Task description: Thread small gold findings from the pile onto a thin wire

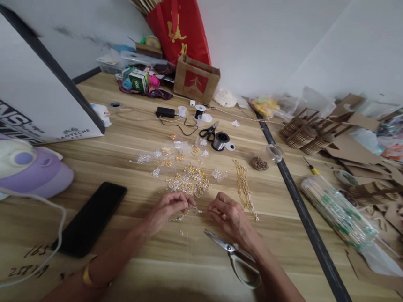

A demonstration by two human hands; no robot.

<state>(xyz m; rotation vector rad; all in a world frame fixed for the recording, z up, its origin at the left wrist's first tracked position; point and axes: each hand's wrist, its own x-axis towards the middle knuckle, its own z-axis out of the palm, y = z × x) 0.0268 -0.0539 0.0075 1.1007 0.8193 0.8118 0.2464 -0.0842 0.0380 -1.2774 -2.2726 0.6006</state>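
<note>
Fingertips of the left hand (pixel 172 205) are pinched together on a short silver chain (pixel 181 216), whose loose end trails down onto the wooden table (pixel 137 239); the far end of the same chain appears to be nipped by the curled fingers of the right hand (pixel 227 215), though the exact contact there is too small to be made out. Both hands are held low, just in front of a pile of gold and silver findings (pixel 189 182). A gold chain (pixel 244 188) is laid out to the right of that pile, and pale-handled scissors (pixel 238 257) rest partly under the right wrist. A black phone (pixel 91 217) lies well to the left. Several slips can be judged likely: the fine links could be dropped from so light a pinch and lost among the scattered pieces, a few small bits already lying just below the hands could be swept off by a forearm, and the scissors could be nudged or caught by the right wrist if it is drawn back carelessly.
</note>
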